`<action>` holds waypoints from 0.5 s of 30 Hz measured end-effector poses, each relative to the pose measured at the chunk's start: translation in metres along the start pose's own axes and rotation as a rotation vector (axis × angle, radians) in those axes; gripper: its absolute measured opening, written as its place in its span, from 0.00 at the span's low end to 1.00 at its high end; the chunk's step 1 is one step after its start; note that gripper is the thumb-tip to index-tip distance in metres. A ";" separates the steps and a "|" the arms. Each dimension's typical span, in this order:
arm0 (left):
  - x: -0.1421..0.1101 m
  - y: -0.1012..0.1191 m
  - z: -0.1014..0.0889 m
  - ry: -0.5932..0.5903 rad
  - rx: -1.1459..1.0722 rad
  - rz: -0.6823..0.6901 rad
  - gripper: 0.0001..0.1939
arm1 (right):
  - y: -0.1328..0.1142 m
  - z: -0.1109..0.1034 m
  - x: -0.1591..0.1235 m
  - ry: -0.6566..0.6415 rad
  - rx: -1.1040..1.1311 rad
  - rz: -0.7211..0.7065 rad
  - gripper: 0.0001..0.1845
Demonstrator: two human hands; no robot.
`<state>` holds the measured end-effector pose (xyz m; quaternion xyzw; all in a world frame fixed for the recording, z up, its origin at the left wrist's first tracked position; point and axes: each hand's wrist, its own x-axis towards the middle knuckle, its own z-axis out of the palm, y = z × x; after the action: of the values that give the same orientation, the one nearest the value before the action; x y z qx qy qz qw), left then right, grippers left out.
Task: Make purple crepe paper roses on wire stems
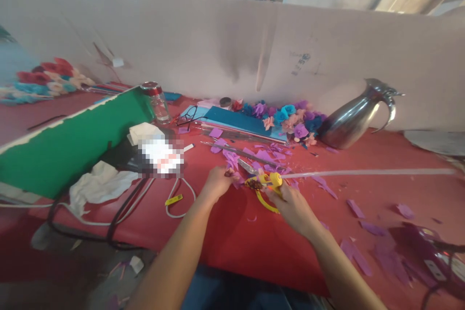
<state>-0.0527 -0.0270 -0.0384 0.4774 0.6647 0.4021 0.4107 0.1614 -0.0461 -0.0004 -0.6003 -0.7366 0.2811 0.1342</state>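
My right hand (290, 206) is wrapped round a yellow glue gun (276, 180), its nozzle end dark with residue and pointing left. A long translucent glue stick (363, 173) runs out of its back to the right. My left hand (218, 183) is closed, pinching a purple paper flower (236, 179) by its edge close to the nozzle; whether they touch I cannot tell. Just beyond both hands lie scissors (247, 166) among purple paper scraps (278, 155).
Finished paper flowers (288, 116) sit by blue paper sheets (236, 121). A metal jug (350, 118) stands at the right back, a glass bottle (159, 104) beside the green board (80, 143). Cables (119, 223) cross the left edge; a dark red device (428, 247) lies at right.
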 end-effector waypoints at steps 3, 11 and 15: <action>-0.001 0.001 0.000 -0.001 -0.009 -0.004 0.10 | 0.000 -0.001 0.001 -0.017 -0.001 0.006 0.21; -0.002 0.006 -0.001 0.023 0.045 -0.011 0.09 | 0.003 0.001 0.003 0.000 0.044 -0.005 0.20; -0.001 0.003 -0.001 0.013 0.052 -0.018 0.10 | 0.001 0.000 0.003 -0.010 -0.011 0.014 0.19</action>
<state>-0.0525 -0.0270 -0.0349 0.4794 0.6816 0.3841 0.3975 0.1615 -0.0433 -0.0015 -0.6048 -0.7345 0.2810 0.1253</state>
